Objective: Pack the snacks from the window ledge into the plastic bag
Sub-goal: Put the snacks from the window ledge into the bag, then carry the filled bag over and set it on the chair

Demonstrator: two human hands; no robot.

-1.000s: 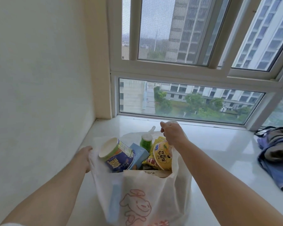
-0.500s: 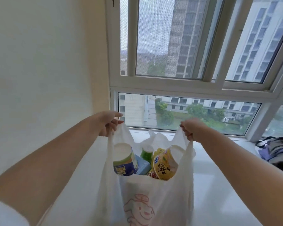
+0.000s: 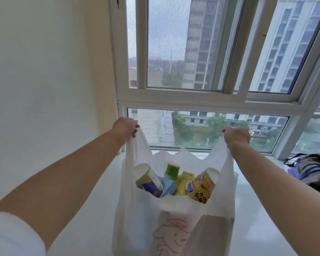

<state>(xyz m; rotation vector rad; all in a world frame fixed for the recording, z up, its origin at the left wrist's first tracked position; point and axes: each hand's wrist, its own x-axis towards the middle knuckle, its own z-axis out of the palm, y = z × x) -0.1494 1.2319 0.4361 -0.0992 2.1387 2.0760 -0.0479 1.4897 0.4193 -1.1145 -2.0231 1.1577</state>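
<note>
White plastic bag (image 3: pixel 174 215) upright, mouth spread, snacks (image 3: pixel 175 182) inside, above pale window ledge (image 3: pixel 266 218).

You're facing a wide white-framed window (image 3: pixel 201 100) with grey tower blocks outside, a plain cream wall (image 3: pixel 44 80) on your left, and dark crumpled clothing (image 3: pixel 314 172) on the glossy white ledge (image 3: pixel 257 209).

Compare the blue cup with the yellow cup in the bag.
The blue cup sits at the left of the plastic bag and tilts left; the yellow cup sits at the right and tilts right. Their wrappers differ: blue with a green band versus yellow. Both have pale lids.
</note>
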